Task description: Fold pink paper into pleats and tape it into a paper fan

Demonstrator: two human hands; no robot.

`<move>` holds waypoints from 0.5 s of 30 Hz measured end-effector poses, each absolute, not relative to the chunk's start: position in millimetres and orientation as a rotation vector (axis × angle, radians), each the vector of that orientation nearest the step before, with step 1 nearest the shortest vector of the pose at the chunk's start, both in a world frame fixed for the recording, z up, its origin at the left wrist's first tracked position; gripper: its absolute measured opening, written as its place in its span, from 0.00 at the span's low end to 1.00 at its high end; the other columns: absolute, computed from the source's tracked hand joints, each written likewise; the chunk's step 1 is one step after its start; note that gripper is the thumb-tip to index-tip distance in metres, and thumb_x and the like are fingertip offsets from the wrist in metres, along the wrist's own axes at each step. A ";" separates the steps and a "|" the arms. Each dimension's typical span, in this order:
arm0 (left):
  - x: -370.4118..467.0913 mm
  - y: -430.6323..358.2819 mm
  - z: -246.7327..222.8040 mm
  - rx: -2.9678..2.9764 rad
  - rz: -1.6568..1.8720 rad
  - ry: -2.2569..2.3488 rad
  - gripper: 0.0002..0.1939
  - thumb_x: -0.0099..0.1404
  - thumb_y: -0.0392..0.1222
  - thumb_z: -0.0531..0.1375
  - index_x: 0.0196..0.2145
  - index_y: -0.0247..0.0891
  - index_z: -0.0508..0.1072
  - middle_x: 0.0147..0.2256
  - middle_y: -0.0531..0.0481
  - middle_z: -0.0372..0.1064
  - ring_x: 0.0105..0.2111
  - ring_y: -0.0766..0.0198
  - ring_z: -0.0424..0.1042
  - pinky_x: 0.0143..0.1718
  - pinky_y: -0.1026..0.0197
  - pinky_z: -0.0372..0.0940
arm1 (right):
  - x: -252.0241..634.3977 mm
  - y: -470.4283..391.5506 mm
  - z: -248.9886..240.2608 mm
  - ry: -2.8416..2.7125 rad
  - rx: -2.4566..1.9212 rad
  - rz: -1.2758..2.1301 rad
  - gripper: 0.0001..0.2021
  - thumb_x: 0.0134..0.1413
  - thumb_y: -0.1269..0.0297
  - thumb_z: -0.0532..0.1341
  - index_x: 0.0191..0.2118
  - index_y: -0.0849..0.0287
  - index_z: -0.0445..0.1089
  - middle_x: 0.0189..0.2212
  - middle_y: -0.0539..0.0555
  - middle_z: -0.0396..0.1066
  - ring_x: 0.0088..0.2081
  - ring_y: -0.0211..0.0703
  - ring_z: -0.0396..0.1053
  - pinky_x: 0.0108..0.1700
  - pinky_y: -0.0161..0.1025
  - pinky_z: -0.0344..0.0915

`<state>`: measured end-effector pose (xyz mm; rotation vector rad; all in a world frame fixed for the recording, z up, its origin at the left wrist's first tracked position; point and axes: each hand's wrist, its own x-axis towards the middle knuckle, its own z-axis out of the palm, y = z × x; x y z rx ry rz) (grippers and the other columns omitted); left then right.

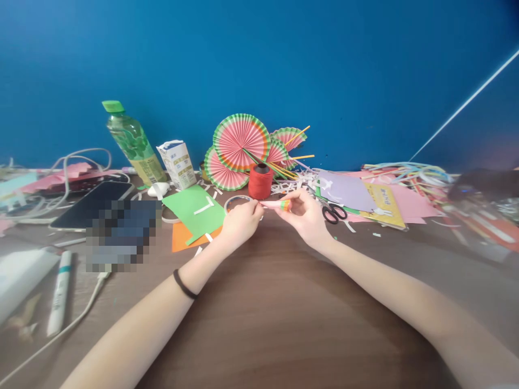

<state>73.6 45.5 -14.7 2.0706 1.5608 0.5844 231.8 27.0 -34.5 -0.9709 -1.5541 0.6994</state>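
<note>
Between my two hands a narrow strip of folded pink paper (273, 205) stretches sideways above the table, with green and orange bands at its right end. My left hand (242, 221) pinches the left end, its fingers curled. At the banded end, my right hand (305, 215) grips the folded paper between thumb and fingers. Just behind the paper stands a spool of red thread (260, 182). A roll of clear tape (237, 202) lies partly hidden behind my left hand. Black-handled scissors (334, 213) rest right of my right hand.
Pleated pink-and-green paper fans (241, 141) lean against the blue wall. Green paper (194, 213) overlaps orange paper (181, 236) on the left, near a milk carton (177, 165) and a green bottle (132, 143). A marker (59, 294) and a cable lie left; purple paper (346, 190) lies right.
</note>
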 end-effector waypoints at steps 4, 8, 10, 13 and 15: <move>73.6 47.2 -18.0 1.987 0.626 1.477 0.13 0.61 0.39 0.44 0.20 0.39 0.58 0.19 0.53 0.63 0.23 0.64 0.66 0.29 0.63 0.57 | 227.5 18.5 -42.9 -1.679 -0.954 0.542 0.04 0.48 0.66 0.60 0.31 0.55 0.62 0.28 0.50 0.65 0.32 0.40 0.65 0.38 0.40 0.64; 74.8 51.5 -22.4 1.770 0.661 1.365 0.12 0.61 0.39 0.44 0.22 0.38 0.60 0.18 0.54 0.61 0.19 0.66 0.66 0.22 0.65 0.58 | 228.2 19.3 -47.3 -1.703 -0.955 0.488 0.03 0.48 0.68 0.59 0.31 0.56 0.63 0.28 0.50 0.65 0.33 0.40 0.65 0.39 0.40 0.64; 75.8 52.9 -22.2 1.595 0.672 1.318 0.11 0.60 0.39 0.45 0.24 0.38 0.61 0.19 0.55 0.60 0.18 0.67 0.65 0.21 0.65 0.59 | 229.7 21.9 -46.5 -1.689 -0.952 0.500 0.03 0.48 0.69 0.59 0.31 0.56 0.63 0.28 0.50 0.65 0.32 0.40 0.65 0.38 0.39 0.65; 76.7 54.2 -20.4 1.425 0.686 1.264 0.10 0.60 0.39 0.46 0.27 0.36 0.64 0.20 0.54 0.61 0.18 0.68 0.65 0.22 0.66 0.61 | 231.7 25.3 -44.5 -1.681 -0.941 0.519 0.03 0.49 0.68 0.59 0.32 0.56 0.64 0.28 0.50 0.65 0.32 0.39 0.66 0.38 0.39 0.65; 76.5 55.8 -20.6 1.406 0.721 1.232 0.10 0.60 0.40 0.48 0.27 0.35 0.65 0.21 0.53 0.63 0.20 0.68 0.65 0.23 0.66 0.61 | 232.5 27.0 -44.0 -1.671 -0.913 0.531 0.04 0.50 0.67 0.60 0.33 0.56 0.64 0.29 0.50 0.65 0.32 0.39 0.66 0.38 0.39 0.66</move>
